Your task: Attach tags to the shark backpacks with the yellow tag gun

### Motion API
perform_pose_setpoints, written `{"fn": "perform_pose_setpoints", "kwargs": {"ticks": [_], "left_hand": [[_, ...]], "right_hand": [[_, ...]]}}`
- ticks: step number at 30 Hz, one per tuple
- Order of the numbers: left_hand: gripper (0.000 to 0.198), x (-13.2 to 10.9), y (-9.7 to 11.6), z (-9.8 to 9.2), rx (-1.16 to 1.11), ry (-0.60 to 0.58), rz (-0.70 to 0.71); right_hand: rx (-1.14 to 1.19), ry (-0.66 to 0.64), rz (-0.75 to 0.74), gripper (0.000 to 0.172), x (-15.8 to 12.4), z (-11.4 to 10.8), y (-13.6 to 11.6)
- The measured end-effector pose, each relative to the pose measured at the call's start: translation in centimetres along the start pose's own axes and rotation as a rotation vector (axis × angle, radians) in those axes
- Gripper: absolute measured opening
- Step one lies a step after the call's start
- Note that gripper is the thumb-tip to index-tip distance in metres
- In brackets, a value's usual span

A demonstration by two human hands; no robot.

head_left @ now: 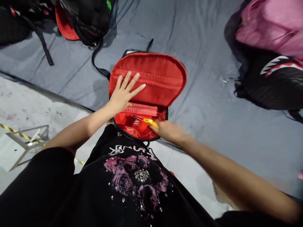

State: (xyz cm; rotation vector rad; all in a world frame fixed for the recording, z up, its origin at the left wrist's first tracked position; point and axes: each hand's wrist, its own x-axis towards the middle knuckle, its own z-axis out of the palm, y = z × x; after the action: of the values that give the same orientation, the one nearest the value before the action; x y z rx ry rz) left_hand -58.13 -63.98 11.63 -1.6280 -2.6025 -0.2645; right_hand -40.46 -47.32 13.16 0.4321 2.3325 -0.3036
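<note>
The right hand [169, 130], blurred, is closed on a small yellow object [151, 122] at the mouth of the open backpack [134, 126], while the left hand [124, 91] lies flat with fingers spread on the backpack's raised red flap [161, 75]. The backpack sits at centre frame on a grey sheet [201, 119], with the yellow object at its 5 o'clock edge. A pink bag [272, 28] lies at 2 o'clock, a black shark-mouth bag [274, 85] at 3 o'clock, and a black-and-red bag [82, 22] at 11 o'clock.

The open bag [151, 75] is red-lined, the tool [151, 122] inside it yellow, the sheet [208, 104] beneath it grey.
</note>
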Motion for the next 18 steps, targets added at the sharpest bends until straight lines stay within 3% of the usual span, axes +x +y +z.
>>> {"fn": "perform_pose_setpoints", "kwargs": {"ticks": [4, 7, 10, 15, 18], "left_hand": [[0.111, 4.2, -2.5, 2.1, -0.036, -0.104, -0.054], [0.102, 5.2, -2.9, 2.7, -0.06, -0.149, -0.054], [0.088, 5.5, -3.2, 2.5, -0.048, -0.155, -0.062], [0.073, 6.5, -3.4, 2.0, -0.05, -0.159, -0.085], [0.068, 7.1, -3.5, 1.9, -0.07, -0.146, -0.064]], "right_hand": [[0.019, 0.158, -0.057, 0.045, 2.8, 5.3, -7.2], [0.083, 0.233, -0.014, 0.044, 6.0, 7.0, -10.4], [0.126, 0.327, 0.13, 0.046, 7.5, 7.9, -10.5], [0.145, 0.426, 0.209, 0.048, 7.6, 9.2, -9.2], [0.182, 0.472, 0.369, 0.049, 7.6, 9.4, -9.0]]}}
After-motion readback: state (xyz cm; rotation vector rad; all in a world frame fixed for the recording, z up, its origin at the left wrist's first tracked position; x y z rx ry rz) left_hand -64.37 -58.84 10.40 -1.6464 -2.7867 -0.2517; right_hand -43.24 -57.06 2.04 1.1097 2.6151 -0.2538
